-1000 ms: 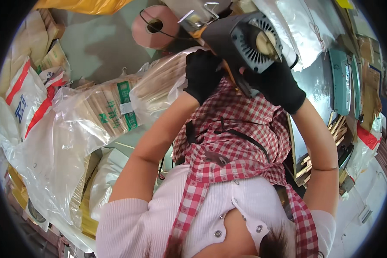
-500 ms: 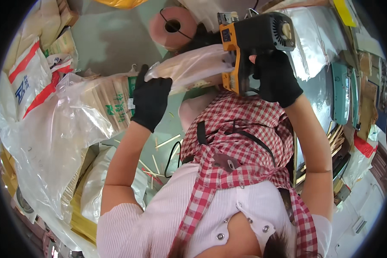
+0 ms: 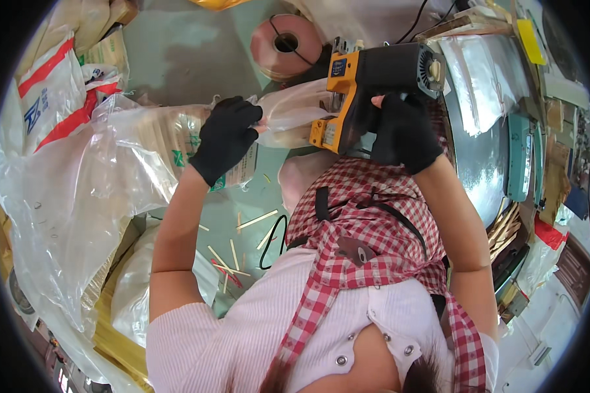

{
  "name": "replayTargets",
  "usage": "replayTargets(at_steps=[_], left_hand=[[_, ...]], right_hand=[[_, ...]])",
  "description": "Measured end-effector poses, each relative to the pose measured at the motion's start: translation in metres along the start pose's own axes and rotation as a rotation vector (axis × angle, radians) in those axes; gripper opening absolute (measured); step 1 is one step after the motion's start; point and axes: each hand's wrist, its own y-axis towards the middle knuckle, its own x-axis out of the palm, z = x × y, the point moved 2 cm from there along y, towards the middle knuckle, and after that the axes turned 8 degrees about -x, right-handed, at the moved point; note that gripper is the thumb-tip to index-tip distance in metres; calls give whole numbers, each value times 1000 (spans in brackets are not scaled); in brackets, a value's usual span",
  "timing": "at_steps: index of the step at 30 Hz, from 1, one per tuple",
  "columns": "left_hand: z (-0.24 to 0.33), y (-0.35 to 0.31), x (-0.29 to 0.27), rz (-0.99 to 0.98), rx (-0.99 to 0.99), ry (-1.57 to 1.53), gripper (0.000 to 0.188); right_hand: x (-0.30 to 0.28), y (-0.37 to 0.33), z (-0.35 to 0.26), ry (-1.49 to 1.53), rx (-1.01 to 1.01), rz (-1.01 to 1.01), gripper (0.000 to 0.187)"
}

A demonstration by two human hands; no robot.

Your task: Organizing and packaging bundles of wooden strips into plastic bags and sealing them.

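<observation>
Hiding part of the yellow-black machine (image 3: 380,71): right grip (image 3: 408,134).

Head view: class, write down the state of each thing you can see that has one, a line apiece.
Left grip: gloved, pinching plastic.
Right grip: gloved, closed around the machine.
Black-and-orange machine: held up; running or not, cannot tell.
Clear plastic: gathered; sealed or not, cannot tell.
Pink roll: core hole facing the camera.
Loose sticks: scattered.
Checked apron: worn, creased.
</observation>
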Motion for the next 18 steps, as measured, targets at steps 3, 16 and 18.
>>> replayTargets(at_steps=[3,16,18], left_hand=[[2,-2,8,72,-52,-201,17],[-54,-79,111,-613,-1091,-1650,71],[-45,-65,121,-572,-945,-1880,91]], right_hand=[[7,1,13,79,41,-16,23],[63,-23,22,199,97,-118,20],[71,-26,23,184,88,-131,18]])
